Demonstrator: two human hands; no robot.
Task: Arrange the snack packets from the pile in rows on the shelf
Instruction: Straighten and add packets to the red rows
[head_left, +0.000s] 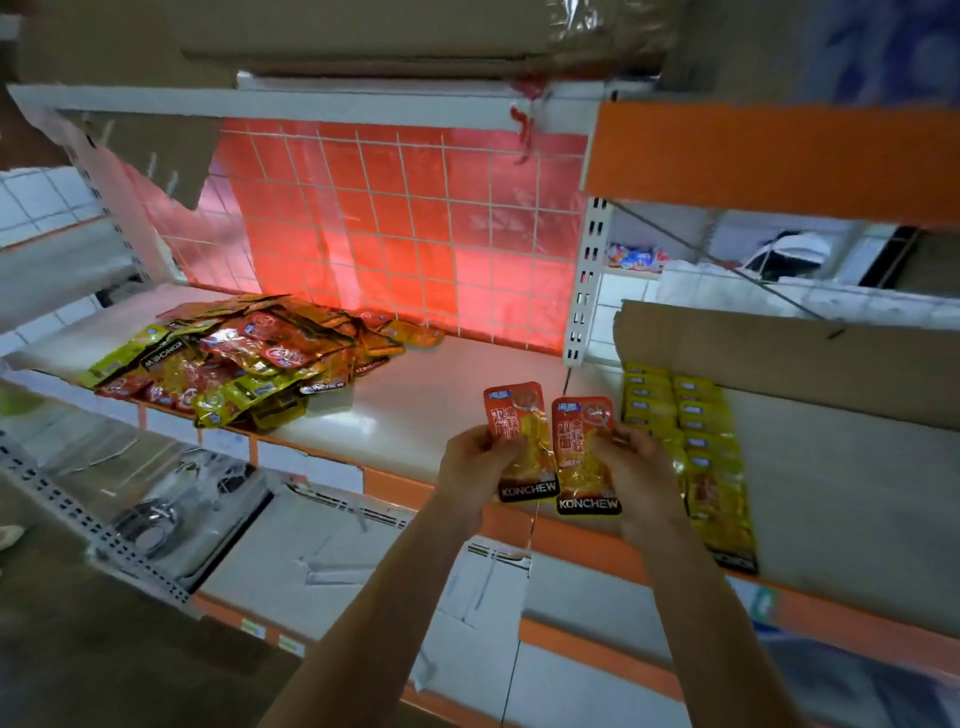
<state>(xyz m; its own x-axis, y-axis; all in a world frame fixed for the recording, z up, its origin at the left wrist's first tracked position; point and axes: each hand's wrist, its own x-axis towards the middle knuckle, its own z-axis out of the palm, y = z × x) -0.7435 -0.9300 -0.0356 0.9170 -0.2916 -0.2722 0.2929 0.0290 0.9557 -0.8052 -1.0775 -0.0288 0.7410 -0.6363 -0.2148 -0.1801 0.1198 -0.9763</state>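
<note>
A pile of red and yellow snack packets (244, 358) lies on the left part of the white shelf (431, 395). On the adjoining shelf to the right, yellow packets (691, 441) lie in two overlapping rows. My left hand (472, 467) grips one red packet (519, 441) by its left edge. My right hand (639, 473) grips a second red packet (584, 457) by its right edge. Both packets are held upright side by side above the shelf's front edge, each with a black KONCHEW band at the bottom.
A red wire-grid back panel (395, 223) closes the shelf behind. A white perforated upright (584, 291) divides the two shelf bays. A cardboard sheet (779, 353) leans behind the yellow rows. Cardboard boxes (363, 561) sit on the lower shelf.
</note>
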